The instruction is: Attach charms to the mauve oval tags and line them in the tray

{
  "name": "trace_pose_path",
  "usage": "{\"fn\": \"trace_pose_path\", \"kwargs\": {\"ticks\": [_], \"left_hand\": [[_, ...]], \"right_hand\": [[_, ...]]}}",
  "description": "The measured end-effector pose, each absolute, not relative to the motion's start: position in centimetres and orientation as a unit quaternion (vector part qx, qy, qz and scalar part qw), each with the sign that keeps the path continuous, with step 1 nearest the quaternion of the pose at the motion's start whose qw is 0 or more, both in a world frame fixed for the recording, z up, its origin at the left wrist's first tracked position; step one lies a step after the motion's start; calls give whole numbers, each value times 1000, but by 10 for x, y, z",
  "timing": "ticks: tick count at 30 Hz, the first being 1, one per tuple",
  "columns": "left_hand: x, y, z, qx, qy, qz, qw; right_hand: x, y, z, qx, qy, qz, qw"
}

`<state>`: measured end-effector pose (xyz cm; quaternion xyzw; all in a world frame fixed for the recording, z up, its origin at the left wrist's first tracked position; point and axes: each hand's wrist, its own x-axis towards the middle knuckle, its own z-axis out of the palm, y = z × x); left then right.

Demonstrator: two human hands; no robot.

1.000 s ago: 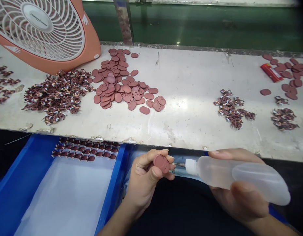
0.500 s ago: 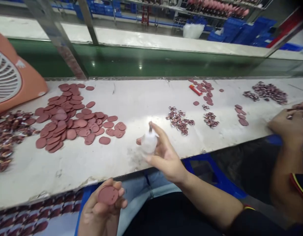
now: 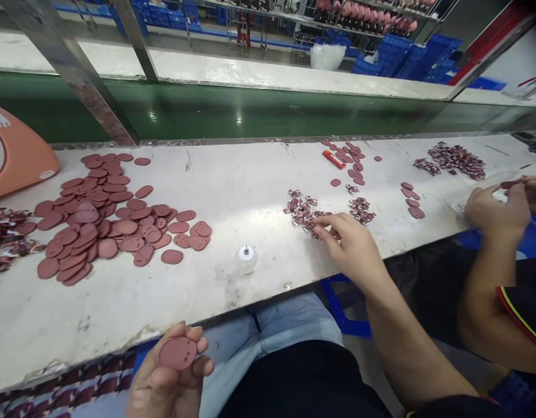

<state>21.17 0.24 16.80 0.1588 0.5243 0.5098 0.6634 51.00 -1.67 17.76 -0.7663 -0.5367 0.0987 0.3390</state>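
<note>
My left hand is below the bench edge, fingers closed on one reddish-brown oval disc with small holes. My right hand reaches out over the white bench, fingertips on a small pile of dark printed pieces; I cannot tell whether it has pinched one. The clear squeeze bottle stands upright on the bench, left of my right hand, with nothing touching it. A big heap of the same oval discs lies at the left.
An orange fan stands at the far left beside more dark pieces. A red lighter and scattered discs lie farther back. Another person's hands work at the right. A green conveyor belt runs behind the bench.
My right hand set the bottle down on the bench and moved right to the pile of dark pieces. The view swung up and right. My left hand kept the disc.
</note>
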Motion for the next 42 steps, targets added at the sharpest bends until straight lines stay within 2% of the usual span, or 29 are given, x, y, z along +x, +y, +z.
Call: {"fn": "trace_pose_path", "kwargs": {"ticks": [5, 9, 15, 18, 20, 22, 26, 42], "left_hand": [[222, 4, 178, 145, 514, 494, 686], [222, 2, 180, 134, 510, 480, 702], [221, -12, 183, 137, 469, 405, 773], [221, -15, 180, 138, 427, 336, 828], [221, -16, 177, 145, 397, 305, 854], [219, -16, 174, 160, 373, 293, 866], [214, -19, 173, 191, 339, 291, 874], [212, -22, 171, 180, 357, 281, 873]], "right_hand": [[537, -22, 168, -804, -521, 99, 269], [539, -31, 171, -798, -524, 127, 267], [517, -53, 186, -759, -496, 179, 382], [478, -55, 198, -676, -508, 288, 449], [452, -51, 208, -596, -533, 384, 462], [432, -45, 215, -534, -576, 431, 445], [415, -31, 222, -481, -663, 423, 388], [415, -22, 232, -451, -755, 390, 273]]}}
